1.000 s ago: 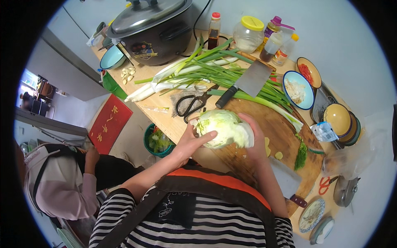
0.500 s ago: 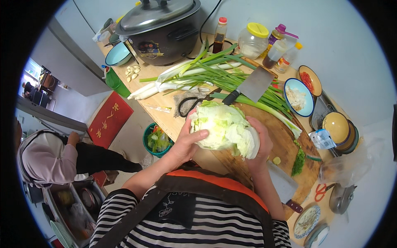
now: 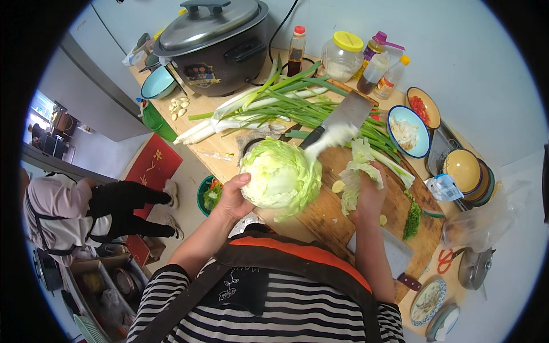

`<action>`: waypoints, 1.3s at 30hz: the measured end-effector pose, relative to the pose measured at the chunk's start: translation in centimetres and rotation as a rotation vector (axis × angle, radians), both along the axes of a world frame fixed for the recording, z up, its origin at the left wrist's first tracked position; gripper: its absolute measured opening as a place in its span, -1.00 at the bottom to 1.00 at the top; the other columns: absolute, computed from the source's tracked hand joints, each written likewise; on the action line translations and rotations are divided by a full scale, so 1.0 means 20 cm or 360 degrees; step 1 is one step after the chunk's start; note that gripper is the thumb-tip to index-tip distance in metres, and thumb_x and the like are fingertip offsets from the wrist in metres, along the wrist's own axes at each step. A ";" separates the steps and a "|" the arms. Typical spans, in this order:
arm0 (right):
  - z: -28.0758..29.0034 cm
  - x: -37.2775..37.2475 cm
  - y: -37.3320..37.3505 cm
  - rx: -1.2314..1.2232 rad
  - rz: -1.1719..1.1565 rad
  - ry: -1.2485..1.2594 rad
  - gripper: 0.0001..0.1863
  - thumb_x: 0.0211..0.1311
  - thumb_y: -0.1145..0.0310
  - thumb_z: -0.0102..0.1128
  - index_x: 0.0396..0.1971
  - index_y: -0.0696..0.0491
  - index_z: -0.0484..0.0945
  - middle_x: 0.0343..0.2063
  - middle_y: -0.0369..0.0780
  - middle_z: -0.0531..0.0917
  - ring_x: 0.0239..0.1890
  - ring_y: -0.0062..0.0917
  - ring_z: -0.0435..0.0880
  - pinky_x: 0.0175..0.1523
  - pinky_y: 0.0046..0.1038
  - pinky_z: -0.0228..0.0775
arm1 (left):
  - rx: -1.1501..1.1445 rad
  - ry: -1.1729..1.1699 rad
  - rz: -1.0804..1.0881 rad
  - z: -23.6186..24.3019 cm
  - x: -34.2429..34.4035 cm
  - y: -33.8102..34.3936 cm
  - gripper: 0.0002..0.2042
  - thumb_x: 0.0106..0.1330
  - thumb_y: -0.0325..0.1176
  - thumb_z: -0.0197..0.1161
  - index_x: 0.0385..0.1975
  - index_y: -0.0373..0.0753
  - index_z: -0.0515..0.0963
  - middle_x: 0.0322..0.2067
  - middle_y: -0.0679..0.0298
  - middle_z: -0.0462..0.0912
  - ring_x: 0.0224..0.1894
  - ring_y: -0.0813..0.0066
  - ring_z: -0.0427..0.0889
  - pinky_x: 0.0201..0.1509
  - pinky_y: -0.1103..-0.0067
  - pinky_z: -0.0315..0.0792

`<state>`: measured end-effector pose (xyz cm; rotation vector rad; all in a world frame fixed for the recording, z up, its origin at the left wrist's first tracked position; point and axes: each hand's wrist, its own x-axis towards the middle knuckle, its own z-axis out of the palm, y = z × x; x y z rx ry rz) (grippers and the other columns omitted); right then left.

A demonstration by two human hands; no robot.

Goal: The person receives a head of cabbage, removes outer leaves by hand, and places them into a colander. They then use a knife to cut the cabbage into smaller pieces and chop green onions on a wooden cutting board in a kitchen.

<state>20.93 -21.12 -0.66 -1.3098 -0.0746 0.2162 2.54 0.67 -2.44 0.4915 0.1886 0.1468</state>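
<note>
My left hand (image 3: 233, 197) grips the side of a pale green head of lettuce (image 3: 280, 180), held above the near left part of the round wooden board (image 3: 323, 223). In my right hand (image 3: 370, 197) is a loose, crumpled lettuce leaf (image 3: 360, 163), apart from the head. A blurred whitish leaf piece (image 3: 334, 140) shows between the two, over a cleaver's black handle. That cleaver (image 3: 351, 110) lies across long green scallions (image 3: 286, 94). A second cleaver (image 3: 383, 251) rests flat near my right forearm. Small pale slices (image 3: 338, 186) and a green herb sprig (image 3: 412, 220) lie on the board.
Behind stand a large lidded cooker (image 3: 211, 54), a sauce bottle (image 3: 296, 51) and a yellow-lidded jar (image 3: 343, 54). Bowls (image 3: 410, 131) line the right, with red-handled scissors (image 3: 446, 260) nearer. A green bin (image 3: 209, 197) stands below the table's left edge. Another person (image 3: 68, 211) stands at left.
My hands have moved apart; the right has come away from the head with a torn leaf. The head has shifted left and turned. The other person has moved slightly.
</note>
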 end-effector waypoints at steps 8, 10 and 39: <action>0.14 -0.19 0.14 -0.0085 0.0561 0.0136 -0.62 0.14 0.54 0.15 -0.01 0.16 0.38 -0.13 -0.23 0.54 -0.10 -0.56 0.51 0.03 -0.52 0.34 | 0.0372 0.0054 0.0336 0.10 0.06 -0.06 -0.23 -0.02 -0.26 0.32 0.25 -0.27 0.15 0.13 0.09 0.36 0.18 0.23 0.37 0.28 0.35 0.24; 0.18 -0.23 0.17 -0.0114 0.0679 -0.0001 -0.56 0.11 0.49 0.20 0.01 0.16 0.36 -0.12 -0.22 0.53 -0.07 -0.54 0.51 0.06 -0.49 0.33 | 0.0549 0.0065 0.0392 0.17 0.08 -0.10 -0.16 -0.11 -0.32 0.36 0.27 -0.24 0.11 0.15 0.12 0.30 0.20 0.25 0.33 0.29 0.39 0.20; 0.20 -0.21 0.07 0.0545 0.0303 0.0358 -0.48 0.11 0.55 0.14 0.13 0.11 0.30 -0.05 -0.21 0.52 -0.07 -0.39 0.56 0.04 -0.30 0.45 | -0.0508 -0.0159 0.0068 0.16 0.20 -0.09 -0.18 0.05 0.30 0.03 0.31 0.01 0.13 0.32 0.21 0.11 0.35 0.07 0.09 0.34 0.03 0.00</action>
